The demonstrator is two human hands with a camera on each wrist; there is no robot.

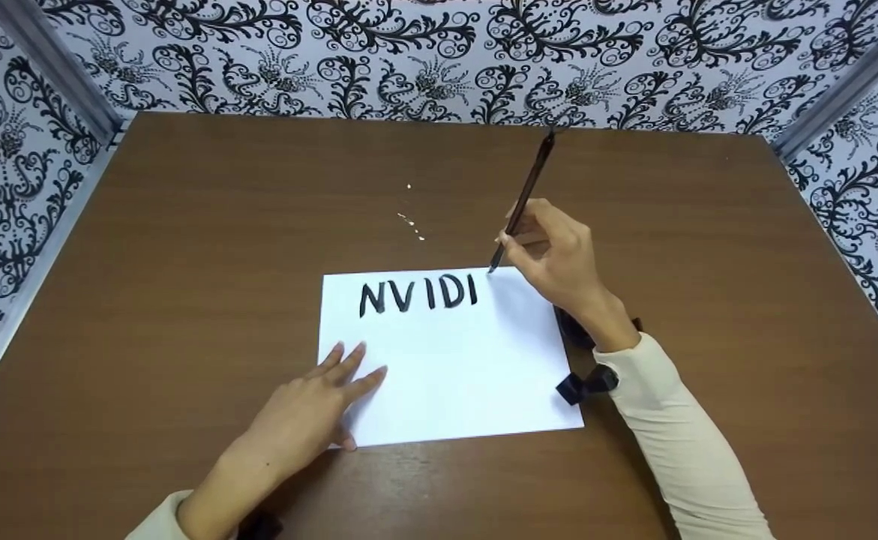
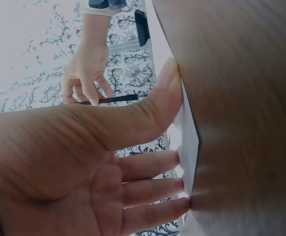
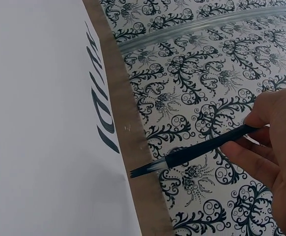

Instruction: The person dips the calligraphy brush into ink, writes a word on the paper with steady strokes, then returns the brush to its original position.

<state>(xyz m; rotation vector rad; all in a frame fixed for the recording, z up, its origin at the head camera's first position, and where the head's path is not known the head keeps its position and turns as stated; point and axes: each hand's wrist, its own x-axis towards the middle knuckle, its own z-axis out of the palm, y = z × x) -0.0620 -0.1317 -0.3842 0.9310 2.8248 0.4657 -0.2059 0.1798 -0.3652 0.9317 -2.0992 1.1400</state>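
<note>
A white sheet of paper (image 1: 453, 360) lies on the brown table, with the black letters NVIDI (image 1: 418, 294) along its upper part. My right hand (image 1: 555, 251) pinches a slim dark paintbrush (image 1: 530, 180) between thumb and fingers. In the right wrist view the brush (image 3: 192, 151) shows a pale band behind its black tip, which is close over the sheet's upper edge, right of the last letter. On the lower left of the paper, my left hand (image 1: 307, 416) rests with fingers spread. The left wrist view shows its thumb (image 2: 165, 91) at the paper's edge.
The brown wooden table (image 1: 184, 300) extends around the sheet. A few small white specks (image 1: 410, 221) lie beyond the paper. Patterned black-and-white panels (image 1: 409, 60) with grey edge strips stand along the back and sides. A dark device (image 1: 587, 382) is strapped at the right wrist.
</note>
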